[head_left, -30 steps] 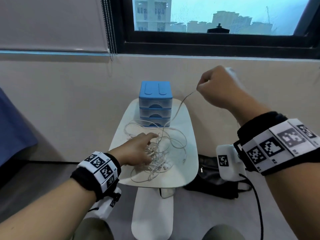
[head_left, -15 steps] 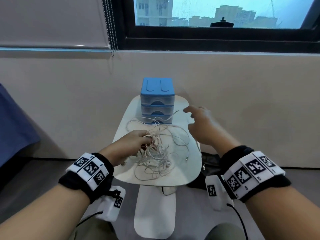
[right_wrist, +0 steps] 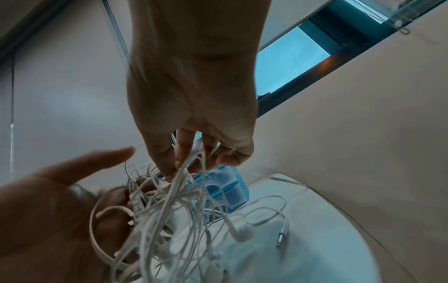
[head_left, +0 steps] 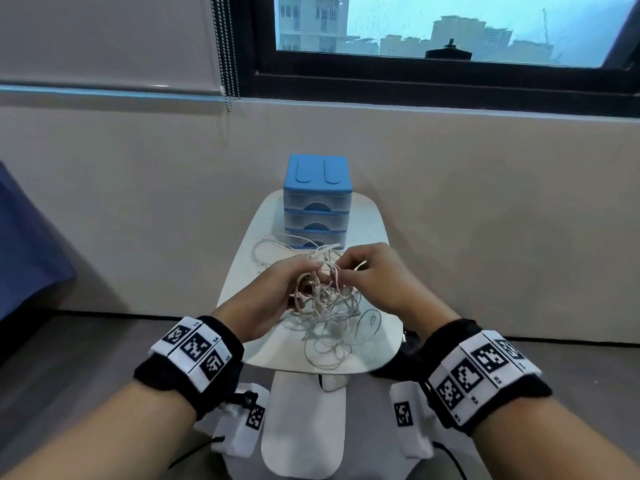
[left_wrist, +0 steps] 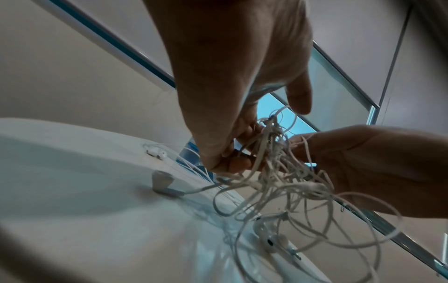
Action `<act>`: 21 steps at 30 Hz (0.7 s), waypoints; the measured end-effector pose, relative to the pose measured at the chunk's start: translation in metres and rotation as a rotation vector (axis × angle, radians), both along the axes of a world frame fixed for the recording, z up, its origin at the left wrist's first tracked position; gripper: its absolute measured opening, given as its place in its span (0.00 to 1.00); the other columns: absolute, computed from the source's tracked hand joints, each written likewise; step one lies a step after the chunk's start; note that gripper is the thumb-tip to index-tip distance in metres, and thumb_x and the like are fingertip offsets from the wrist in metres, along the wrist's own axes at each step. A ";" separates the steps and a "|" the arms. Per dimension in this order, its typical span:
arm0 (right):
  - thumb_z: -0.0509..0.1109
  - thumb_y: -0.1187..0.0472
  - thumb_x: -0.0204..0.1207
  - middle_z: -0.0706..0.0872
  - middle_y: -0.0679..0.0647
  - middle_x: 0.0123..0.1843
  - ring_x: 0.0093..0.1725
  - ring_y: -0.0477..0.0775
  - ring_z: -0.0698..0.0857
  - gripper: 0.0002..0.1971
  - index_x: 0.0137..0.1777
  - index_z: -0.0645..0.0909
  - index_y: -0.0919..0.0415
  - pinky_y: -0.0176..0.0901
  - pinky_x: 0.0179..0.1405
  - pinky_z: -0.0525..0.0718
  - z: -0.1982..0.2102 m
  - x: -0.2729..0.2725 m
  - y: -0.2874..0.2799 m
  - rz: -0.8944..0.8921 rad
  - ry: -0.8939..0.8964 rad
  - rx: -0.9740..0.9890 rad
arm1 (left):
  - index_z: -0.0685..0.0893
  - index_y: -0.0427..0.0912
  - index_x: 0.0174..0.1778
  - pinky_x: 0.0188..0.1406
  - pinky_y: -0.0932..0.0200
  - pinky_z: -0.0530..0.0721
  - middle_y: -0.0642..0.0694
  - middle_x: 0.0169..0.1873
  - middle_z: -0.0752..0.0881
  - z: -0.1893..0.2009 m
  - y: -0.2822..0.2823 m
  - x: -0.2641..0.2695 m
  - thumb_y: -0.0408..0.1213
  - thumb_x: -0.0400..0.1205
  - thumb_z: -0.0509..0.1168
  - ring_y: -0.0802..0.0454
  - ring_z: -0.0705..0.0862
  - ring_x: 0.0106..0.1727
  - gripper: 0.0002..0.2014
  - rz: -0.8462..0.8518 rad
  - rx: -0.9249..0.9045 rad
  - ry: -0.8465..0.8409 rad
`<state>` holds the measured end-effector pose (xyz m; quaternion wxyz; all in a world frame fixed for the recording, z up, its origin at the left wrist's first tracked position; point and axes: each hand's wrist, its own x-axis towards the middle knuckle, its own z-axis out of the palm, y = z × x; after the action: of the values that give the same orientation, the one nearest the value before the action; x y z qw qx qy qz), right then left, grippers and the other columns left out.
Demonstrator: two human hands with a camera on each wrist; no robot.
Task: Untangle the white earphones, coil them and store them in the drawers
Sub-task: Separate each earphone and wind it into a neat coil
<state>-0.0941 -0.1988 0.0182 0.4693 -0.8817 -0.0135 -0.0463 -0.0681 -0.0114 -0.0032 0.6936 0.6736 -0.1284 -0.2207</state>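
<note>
A tangle of white earphones lies on the small white table, partly lifted between both hands. My left hand grips a bunch of the cords from the left, fingers curled round them. My right hand pinches strands at the top of the tangle. An earbud and the metal jack plug hang or lie loose below. The blue three-drawer unit stands at the back of the table, all drawers closed.
A wall runs close behind the table, with a window above. A dark bag lies on the floor to the right of the table. Something blue sits at the far left edge.
My right hand came down from a raised position, let a pulled cord go, and now pinches strands at the tangle. My left hand has lifted the bunch off the table.
</note>
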 end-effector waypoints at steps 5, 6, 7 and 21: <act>0.83 0.61 0.70 0.83 0.46 0.44 0.35 0.45 0.79 0.06 0.36 0.89 0.54 0.42 0.38 0.79 0.002 0.004 -0.004 -0.067 -0.072 -0.032 | 0.88 0.36 0.63 0.38 0.64 0.84 0.43 0.46 0.91 0.002 -0.006 0.001 0.32 0.86 0.69 0.55 0.87 0.41 0.11 0.044 0.009 -0.117; 0.83 0.62 0.70 0.82 0.47 0.45 0.36 0.46 0.79 0.07 0.35 0.89 0.53 0.43 0.40 0.78 0.003 0.003 -0.004 -0.083 -0.092 -0.036 | 0.88 0.35 0.62 0.35 0.66 0.84 0.43 0.46 0.91 0.003 -0.007 0.001 0.30 0.86 0.69 0.57 0.88 0.38 0.10 0.068 0.011 -0.116; 0.82 0.63 0.70 0.82 0.47 0.43 0.36 0.47 0.78 0.09 0.33 0.87 0.52 0.43 0.41 0.77 0.003 0.002 -0.005 -0.094 -0.099 -0.032 | 0.88 0.34 0.61 0.33 0.67 0.83 0.42 0.46 0.91 0.004 -0.008 0.002 0.30 0.86 0.68 0.59 0.88 0.36 0.09 0.085 0.018 -0.114; 0.71 0.66 0.79 0.77 0.50 0.25 0.26 0.50 0.71 0.10 0.35 0.81 0.61 0.37 0.25 0.69 0.004 -0.011 -0.027 -0.146 0.117 -0.079 | 0.88 0.40 0.53 0.41 0.59 0.78 0.56 0.39 0.92 0.013 0.002 0.008 0.40 0.90 0.64 0.62 0.83 0.34 0.10 0.216 0.153 -0.186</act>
<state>-0.1051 -0.2258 0.0227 0.4294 -0.8994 0.0763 -0.0283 -0.0597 -0.0098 0.0102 0.6452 0.7517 -0.1018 -0.0909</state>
